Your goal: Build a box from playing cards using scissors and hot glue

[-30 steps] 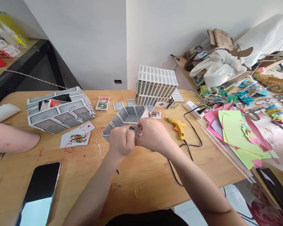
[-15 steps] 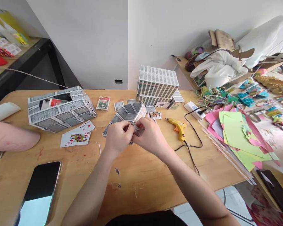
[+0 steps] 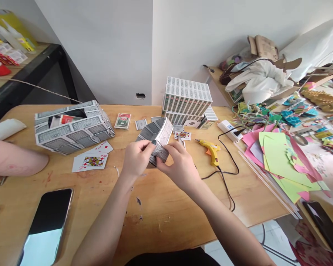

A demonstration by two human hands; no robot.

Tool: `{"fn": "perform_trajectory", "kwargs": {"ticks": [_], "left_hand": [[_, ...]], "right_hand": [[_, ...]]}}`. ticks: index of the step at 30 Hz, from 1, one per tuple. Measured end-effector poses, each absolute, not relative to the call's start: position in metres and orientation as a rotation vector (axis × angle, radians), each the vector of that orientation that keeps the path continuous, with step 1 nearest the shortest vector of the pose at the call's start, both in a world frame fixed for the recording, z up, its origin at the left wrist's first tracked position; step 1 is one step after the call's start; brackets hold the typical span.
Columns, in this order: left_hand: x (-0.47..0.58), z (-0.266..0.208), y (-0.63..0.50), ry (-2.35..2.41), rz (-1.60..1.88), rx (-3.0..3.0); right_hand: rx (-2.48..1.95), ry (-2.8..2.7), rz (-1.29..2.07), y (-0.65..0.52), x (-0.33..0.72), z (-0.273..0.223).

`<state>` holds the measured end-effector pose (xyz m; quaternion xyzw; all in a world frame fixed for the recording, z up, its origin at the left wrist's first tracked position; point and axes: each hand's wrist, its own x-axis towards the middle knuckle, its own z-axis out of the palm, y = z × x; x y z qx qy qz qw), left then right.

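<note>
Both hands grip a folded structure made of grey-backed playing cards (image 3: 157,132), held just above the table in front of me. My left hand (image 3: 138,158) pinches its near left edge between thumb and fingers. On the right side of the same piece, my right hand (image 3: 179,162) closes its thumb and fingers on a near card. The fingertips partly cover where the cards meet. Just beyond lie loose cards (image 3: 141,124) and a face card (image 3: 182,136), with what looks like a scissor blade by my right fingers.
A yellow glue gun (image 3: 211,150) with a black cord lies right, near a power strip (image 3: 229,130). Card boxes (image 3: 187,96) stand stacked behind. Left are a card-covered box (image 3: 72,129), face-up cards (image 3: 90,162), a phone (image 3: 48,225) and another person's arm (image 3: 16,157).
The card structure has been tilted and turned, its near side now showing more between my hands. My left hand has shifted slightly away from my right, and the fingers have changed their hold.
</note>
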<state>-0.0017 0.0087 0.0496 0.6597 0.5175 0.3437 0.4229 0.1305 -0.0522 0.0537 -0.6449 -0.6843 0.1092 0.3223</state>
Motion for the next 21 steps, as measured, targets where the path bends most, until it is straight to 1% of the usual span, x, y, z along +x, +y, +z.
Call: {"fn": "perform_trajectory", "kwargs": {"ticks": [3,13,17,21], "left_hand": [[0.0,0.05,0.007,1.286,0.873,1.625],[-0.003,0.053,0.009,1.278,0.918,1.502],[-0.001,0.047,0.009,1.283,0.957,1.475],[-0.005,0.048,0.01,1.104,0.897,1.435]], "right_hand": [[-1.663,-1.857,0.291,-0.051,0.135,0.055],[-1.55,-1.759,0.643,-0.057,0.148,0.063],[-1.542,-1.657,0.715,-0.057,0.15,0.061],[-1.475,-1.506,0.788,-0.055,0.149,0.054]]}}
